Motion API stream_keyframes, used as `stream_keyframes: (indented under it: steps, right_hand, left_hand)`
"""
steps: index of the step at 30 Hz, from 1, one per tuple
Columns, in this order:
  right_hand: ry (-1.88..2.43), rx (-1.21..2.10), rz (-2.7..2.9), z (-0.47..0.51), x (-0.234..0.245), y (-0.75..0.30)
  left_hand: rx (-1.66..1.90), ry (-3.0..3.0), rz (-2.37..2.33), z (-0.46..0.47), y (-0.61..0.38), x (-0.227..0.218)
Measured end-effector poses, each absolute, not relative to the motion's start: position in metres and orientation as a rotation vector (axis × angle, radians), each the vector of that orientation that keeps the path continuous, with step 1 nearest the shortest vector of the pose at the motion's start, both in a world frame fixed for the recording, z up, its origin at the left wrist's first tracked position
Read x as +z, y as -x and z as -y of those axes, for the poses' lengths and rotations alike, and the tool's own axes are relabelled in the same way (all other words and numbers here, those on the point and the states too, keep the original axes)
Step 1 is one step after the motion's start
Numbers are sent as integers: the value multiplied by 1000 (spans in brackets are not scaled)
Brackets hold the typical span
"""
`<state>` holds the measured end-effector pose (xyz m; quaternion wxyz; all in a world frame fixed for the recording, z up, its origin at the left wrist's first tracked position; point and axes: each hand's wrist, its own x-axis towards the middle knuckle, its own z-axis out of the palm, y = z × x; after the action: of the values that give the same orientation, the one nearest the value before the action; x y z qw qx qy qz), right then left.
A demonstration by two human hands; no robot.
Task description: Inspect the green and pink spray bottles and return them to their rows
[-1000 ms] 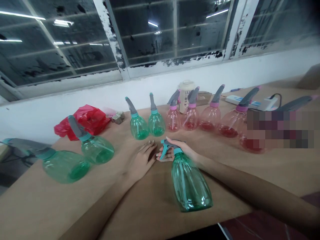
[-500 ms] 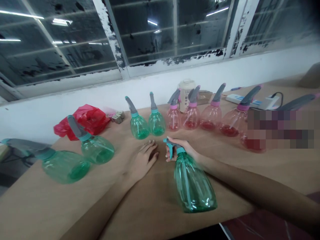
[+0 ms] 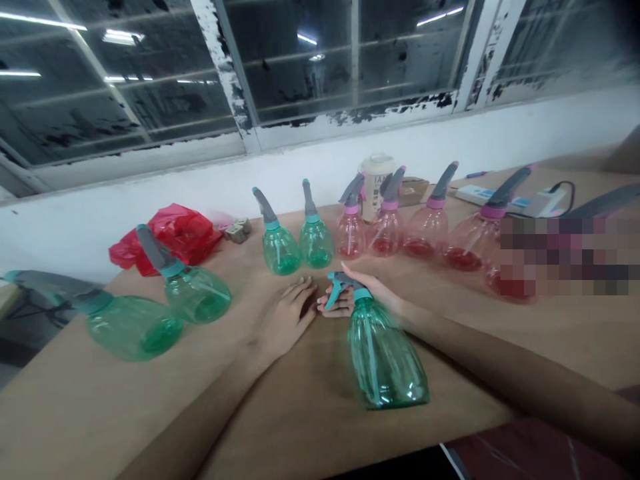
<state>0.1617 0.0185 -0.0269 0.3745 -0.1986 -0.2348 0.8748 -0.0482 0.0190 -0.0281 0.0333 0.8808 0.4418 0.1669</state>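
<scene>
My right hand (image 3: 376, 291) is wrapped round the grey-and-teal head of a green spray bottle (image 3: 385, 357), its fingers by the teal trigger. The bottle leans, with its base toward me, and no liquid can be made out in it. My left hand (image 3: 294, 310) lies on the table with fingers stretched out and nothing in it, just left of the nozzle. Beyond my hands stand two green spray bottles (image 3: 281, 250) and a row of several pink spray bottles (image 3: 351, 235). Two more green spray bottles (image 3: 197, 293) are on the left.
At the back left of the table (image 3: 280, 417) is a red plastic bag (image 3: 187, 233), beside small grey blocks (image 3: 237, 231). A lidded cup (image 3: 374, 180) stands behind the pink bottles. A white power strip (image 3: 530, 200) with a cable sits at the back right. Windows line the wall.
My right fingers have loosened and reach further forward, and the trigger has swung outward from the bottle's neck. The bottle's base has risen slightly in view. My left hand stays in place.
</scene>
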Motion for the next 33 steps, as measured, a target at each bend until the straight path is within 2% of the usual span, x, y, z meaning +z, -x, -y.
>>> stream_keyframes:
  steps: [10,17,33]
  right_hand:
    - [497,2242,578,-18,-27,-163]
    - [585,2118,739,-16,-25,-164]
    - [539,2200,610,-17,-22,-163]
  left_hand:
    - [510,-2716,-1340,-19,48,-28]
    - [518,-2690,-1362,-18,46,-28]
    - [520,-2714,-1356,-17,45,-24]
